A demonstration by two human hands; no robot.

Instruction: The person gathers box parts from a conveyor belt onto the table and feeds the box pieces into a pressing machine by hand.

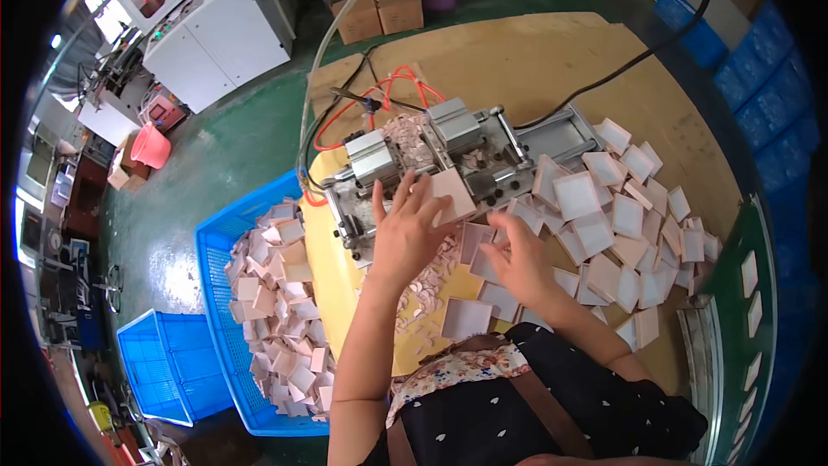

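My left hand is over the front of a metal clamping machine, fingers spread and thumb and forefinger on a small pale pink box. The box is tilted at the machine's front edge, its flat face up. Beside it on the right, my right hand has thumb and forefinger apart with nothing visible between them. It hovers over shallow open boxes with pale insides. Pinkish offcuts lie between my arms, and more scraps are heaped in the machine.
Many similar boxes are piled on the right of the wooden table. A blue basket full of pale pieces stands at left, near another blue crate. Orange air hoses and a black cable cross the tabletop.
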